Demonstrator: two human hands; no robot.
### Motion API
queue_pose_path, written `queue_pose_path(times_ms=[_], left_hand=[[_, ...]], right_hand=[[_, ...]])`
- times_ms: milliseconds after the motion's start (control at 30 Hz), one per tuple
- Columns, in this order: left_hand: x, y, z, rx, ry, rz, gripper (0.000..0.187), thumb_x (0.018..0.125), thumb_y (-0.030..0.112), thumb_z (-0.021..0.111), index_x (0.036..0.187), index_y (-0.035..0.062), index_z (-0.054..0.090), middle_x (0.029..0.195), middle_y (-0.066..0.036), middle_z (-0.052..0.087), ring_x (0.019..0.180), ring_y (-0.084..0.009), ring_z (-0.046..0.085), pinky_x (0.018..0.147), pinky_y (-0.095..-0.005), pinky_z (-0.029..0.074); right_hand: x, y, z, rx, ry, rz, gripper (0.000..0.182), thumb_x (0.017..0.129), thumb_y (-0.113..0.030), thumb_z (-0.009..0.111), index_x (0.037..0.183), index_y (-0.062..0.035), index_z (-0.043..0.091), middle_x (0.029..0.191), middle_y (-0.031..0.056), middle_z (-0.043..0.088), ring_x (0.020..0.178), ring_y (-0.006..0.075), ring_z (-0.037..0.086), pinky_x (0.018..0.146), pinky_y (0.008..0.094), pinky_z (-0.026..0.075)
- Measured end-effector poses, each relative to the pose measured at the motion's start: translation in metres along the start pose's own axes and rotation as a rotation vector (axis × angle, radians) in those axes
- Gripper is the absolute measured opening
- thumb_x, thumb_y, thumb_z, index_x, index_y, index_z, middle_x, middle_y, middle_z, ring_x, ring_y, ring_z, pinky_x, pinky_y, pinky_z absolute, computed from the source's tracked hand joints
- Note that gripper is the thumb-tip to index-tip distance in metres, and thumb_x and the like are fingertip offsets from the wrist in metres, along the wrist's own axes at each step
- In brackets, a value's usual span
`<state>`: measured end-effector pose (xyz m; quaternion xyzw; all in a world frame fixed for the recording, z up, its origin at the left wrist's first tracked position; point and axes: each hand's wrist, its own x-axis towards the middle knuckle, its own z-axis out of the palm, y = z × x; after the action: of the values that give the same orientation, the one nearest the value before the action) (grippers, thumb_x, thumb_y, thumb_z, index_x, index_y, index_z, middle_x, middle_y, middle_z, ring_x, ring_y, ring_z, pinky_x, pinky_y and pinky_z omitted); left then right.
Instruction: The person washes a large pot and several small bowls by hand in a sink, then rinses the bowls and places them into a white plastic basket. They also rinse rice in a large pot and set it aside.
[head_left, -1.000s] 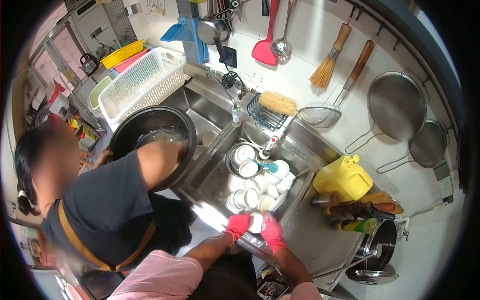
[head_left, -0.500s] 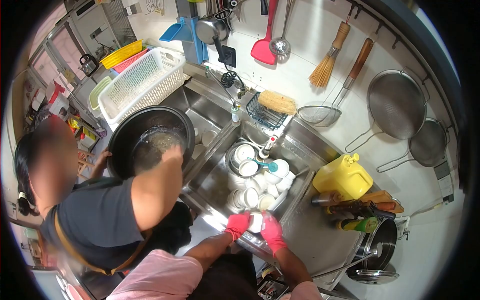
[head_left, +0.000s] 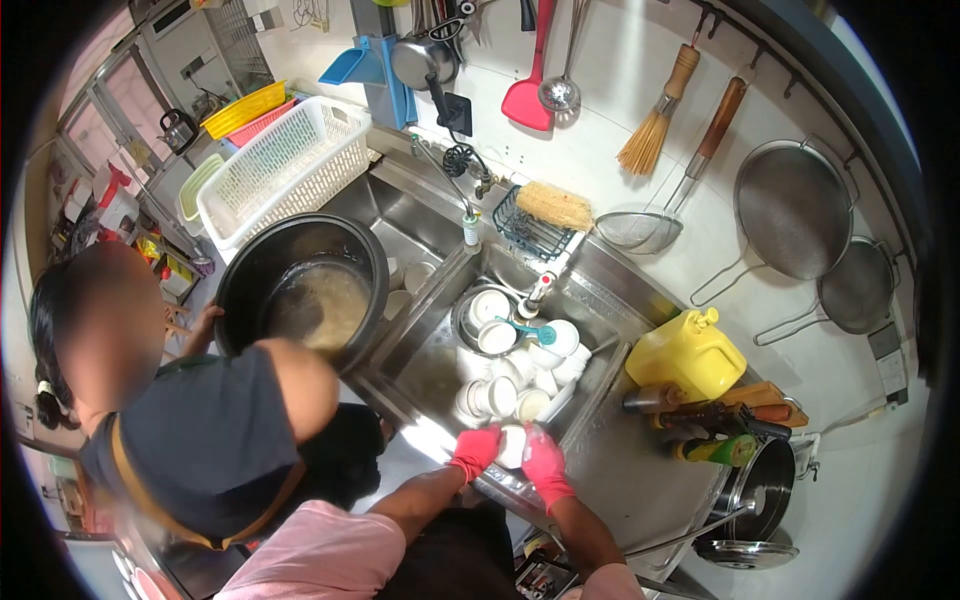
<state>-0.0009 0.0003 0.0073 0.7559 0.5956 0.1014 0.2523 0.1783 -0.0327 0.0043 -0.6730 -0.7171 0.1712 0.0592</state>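
Both the left hand [head_left: 479, 447] and right hand [head_left: 543, 463] hold a white cup [head_left: 511, 449], bottom middle. If wet, it might slip and chip on the sink [head_left: 422, 378].

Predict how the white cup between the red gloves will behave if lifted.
The white cup is probably stiff: it shows no sag between the left glove and right glove. It looks fairly light, being smaller than either glove. Its smooth surface could be slippery if wet, and its rounded shape may roll if dropped.
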Motion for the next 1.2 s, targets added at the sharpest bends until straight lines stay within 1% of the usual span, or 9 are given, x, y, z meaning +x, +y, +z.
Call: queue_pose_path(times_ms=[67, 167, 267, 367, 567, 667, 967, 1200], left_hand=[[-0.001, 0.001, -0.001, 0.008, -0.003, -0.008, 0.027, 0.097, 0.035, 0.052, 0.097, 0.0097, 0.062, 0.075, -0.016, 0.069, 0.067, -0.0363, 0.068, 0.062, -0.0501, 0.053], [0.0, -0.002, 0.004, -0.001, 0.07, 0.033, 0.03, 0.098, 0.037, 0.051, 0.094, 0.0085, 0.06, 0.067, -0.017, 0.066, 0.061, -0.0372, 0.066, 0.055, -0.0499, 0.052], [0.0, -0.006, 0.012, 0.015, 0.086, 0.028, 0.029, 0.098, 0.036, 0.051, 0.095, 0.0086, 0.059, 0.066, -0.017, 0.066, 0.06, -0.0371, 0.066, 0.054, -0.0494, 0.051], [-0.001, -0.007, 0.015, 0.015, 0.126, 0.035, 0.028, 0.098, 0.036, 0.052, 0.095, 0.0086, 0.059, 0.065, -0.016, 0.066, 0.059, -0.0369, 0.066, 0.054, -0.049, 0.051], [-0.001, -0.008, 0.016, 0.021, 0.117, 0.036, 0.028, 0.098, 0.036, 0.053, 0.095, 0.0085, 0.06, 0.065, -0.016, 0.066, 0.058, -0.0361, 0.066, 0.053, -0.0487, 0.051], [0.0, -0.008, 0.016, 0.008, 0.137, 0.046, 0.028, 0.097, 0.036, 0.053, 0.095, 0.0086, 0.06, 0.064, -0.016, 0.065, 0.057, -0.0358, 0.065, 0.053, -0.0483, 0.051], [0.0, -0.008, 0.015, 0.002, 0.134, 0.035, 0.028, 0.097, 0.036, 0.054, 0.092, 0.009, 0.059, 0.063, -0.016, 0.065, 0.057, -0.0357, 0.065, 0.052, -0.0481, 0.051], [0.0, -0.006, 0.01, 0.004, 0.118, 0.032, 0.029, 0.098, 0.037, 0.052, 0.093, 0.0093, 0.059, 0.062, -0.016, 0.065, 0.056, -0.0356, 0.065, 0.052, -0.0481, 0.051]], right_hand=[[0.0, 0.0, 0.0, 0.022, 0.051, -0.011, 0.043, 0.088, -0.012, 0.055, 0.131, -0.0097, 0.058, 0.121, 0.0123, 0.065, 0.106, 0.0296, 0.065, 0.087, 0.0393, 0.054], [0.001, -0.004, -0.006, 0.029, 0.043, 0.022, 0.043, 0.088, -0.013, 0.056, 0.13, -0.0094, 0.059, 0.12, 0.0121, 0.065, 0.102, 0.0299, 0.066, 0.084, 0.0392, 0.055], [0.002, -0.004, -0.006, 0.048, 0.081, 0.008, 0.042, 0.088, -0.014, 0.057, 0.129, -0.0088, 0.059, 0.118, 0.012, 0.065, 0.1, 0.0307, 0.067, 0.082, 0.0395, 0.056], [0.002, 0.0, 0.0, 0.043, 0.07, 0.021, 0.044, 0.09, -0.02, 0.055, 0.133, -0.0102, 0.056, 0.113, 0.0157, 0.065, 0.099, 0.0333, 0.066, 0.08, 0.0441, 0.055], [0.001, -0.005, -0.01, 0.072, 0.113, 0.006, 0.044, 0.09, -0.02, 0.055, 0.132, -0.0092, 0.056, 0.11, 0.0165, 0.065, 0.095, 0.0337, 0.067, 0.078, 0.0442, 0.056], [0.0, -0.002, -0.005, 0.067, 0.152, -0.014, 0.043, 0.09, -0.019, 0.056, 0.132, -0.0086, 0.056, 0.109, 0.0166, 0.065, 0.093, 0.034, 0.067, 0.077, 0.0443, 0.056], [0.002, -0.001, -0.002, 0.055, 0.144, -0.028, 0.045, 0.088, -0.018, 0.058, 0.132, -0.0088, 0.056, 0.11, 0.016, 0.065, 0.094, 0.0335, 0.067, 0.076, 0.044, 0.056], [0.002, 0.0, 0.001, 0.047, 0.137, -0.029, 0.045, 0.088, -0.018, 0.056, 0.133, -0.0081, 0.055, 0.112, 0.0163, 0.064, 0.095, 0.0345, 0.066, 0.077, 0.0457, 0.055]])
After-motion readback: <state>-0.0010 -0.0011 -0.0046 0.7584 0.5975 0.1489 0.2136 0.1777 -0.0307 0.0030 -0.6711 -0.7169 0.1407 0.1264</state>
